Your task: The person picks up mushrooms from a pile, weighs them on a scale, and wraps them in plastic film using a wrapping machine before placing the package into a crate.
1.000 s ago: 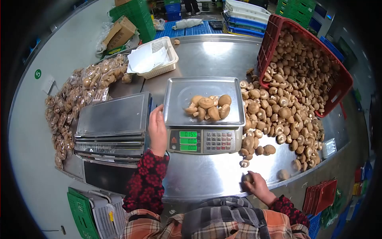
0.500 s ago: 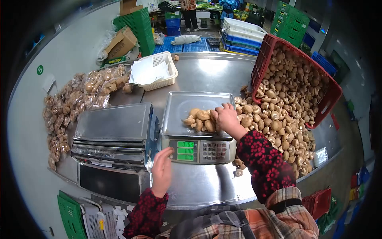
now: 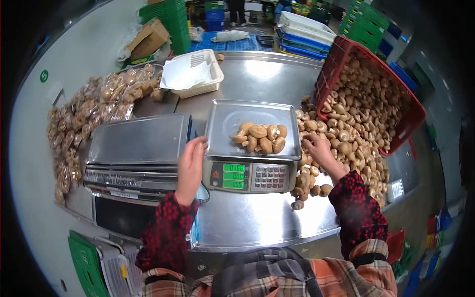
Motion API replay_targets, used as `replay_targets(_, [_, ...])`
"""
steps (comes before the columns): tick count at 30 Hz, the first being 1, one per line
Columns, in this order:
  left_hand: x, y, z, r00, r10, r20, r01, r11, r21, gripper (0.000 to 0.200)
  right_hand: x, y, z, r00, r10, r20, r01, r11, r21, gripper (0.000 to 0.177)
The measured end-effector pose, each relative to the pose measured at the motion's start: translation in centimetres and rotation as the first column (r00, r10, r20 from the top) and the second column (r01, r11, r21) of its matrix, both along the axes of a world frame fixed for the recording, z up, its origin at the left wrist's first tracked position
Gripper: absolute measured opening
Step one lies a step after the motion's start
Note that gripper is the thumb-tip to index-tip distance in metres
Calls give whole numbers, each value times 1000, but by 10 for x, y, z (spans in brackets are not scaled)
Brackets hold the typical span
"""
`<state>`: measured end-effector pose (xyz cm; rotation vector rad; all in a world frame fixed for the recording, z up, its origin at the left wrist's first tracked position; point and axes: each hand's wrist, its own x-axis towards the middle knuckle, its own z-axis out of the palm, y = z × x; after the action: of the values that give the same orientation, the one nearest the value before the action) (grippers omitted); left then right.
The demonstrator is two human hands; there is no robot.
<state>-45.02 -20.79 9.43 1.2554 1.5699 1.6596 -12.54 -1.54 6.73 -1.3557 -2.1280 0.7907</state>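
A small heap of brown shiitake mushrooms (image 3: 260,136) lies on the metal tray (image 3: 225,116) of a digital scale (image 3: 232,176), whose green display reads about 0.166. My left hand (image 3: 189,171) is beside the tray's left edge, fingers stretched upward and holding nothing. At the tray's right edge, my right hand (image 3: 324,156) bends its fingers together over the near side of a large loose pile of shiitake mushrooms (image 3: 346,148). What lies between those fingertips is hidden.
A tipped red crate (image 3: 418,119) spills mushrooms onto the steel table (image 3: 247,222). On the left are bagged mushrooms (image 3: 64,128) and a second scale-like machine (image 3: 138,141). A white basket (image 3: 217,81) with papers stands behind; stacked trays (image 3: 304,37) are beyond the table.
My right hand has left the heap on the tray and moved right to the loose pile. My left hand has risen beside the tray. The reading went from about 0.154 to 0.166.
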Motion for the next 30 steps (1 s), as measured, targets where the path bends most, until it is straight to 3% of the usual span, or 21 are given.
replay_targets(1, [-3,10,-6,1000,-3,18,4,999,-32,35,-1,6,-6,1000,14,8,-14,1000,22,23])
replay_targets(3, [-10,35,-20,999,-20,31,23,994,-103,36,-8,15,-18,996,-27,-83,11,981,-194,24])
replay_targets(4, [-14,48,-27,1000,-31,3,31,987,-155,37,-14,16,-21,994,-31,-104,8,977,-211,25])
replay_targets(9, [-28,130,-95,980,-146,-137,68,887,-457,42,-39,18,-25,983,-132,-126,35,812,-583,23])
replay_targets(12, [4,140,-68,967,-187,171,251,796,-551,47,-46,25,-49,978,-96,-186,-21,840,-543,21])
replay_targets(15, [5,146,-84,957,-228,182,289,825,-485,47,-46,10,-51,953,-151,-263,-11,851,-526,20])
replay_targets(17, [8,131,-58,926,-221,306,350,809,-473,45,-48,-2,-35,948,-207,-242,50,847,-529,19])
replay_targets(19, [-3,115,-25,929,-300,214,368,792,-488,45,-54,-10,-7,954,-167,-248,39,893,-449,18])
replay_targets(21, [-31,94,-6,921,-367,132,389,838,-382,44,-74,-15,19,957,-105,-269,13,947,-320,18])
replay_targets(24, [-93,46,24,921,-355,158,387,879,-280,47,-140,-43,68,925,-26,-378,-135,910,-393,20])
replay_targets(26, [-152,10,37,938,-316,141,346,866,-360,49,-197,-70,89,919,38,-391,-202,900,-386,17])
replay_targets(30, [-276,-65,37,959,-248,137,283,860,-424,45,-337,-122,61,928,169,-331,-285,895,-343,26])
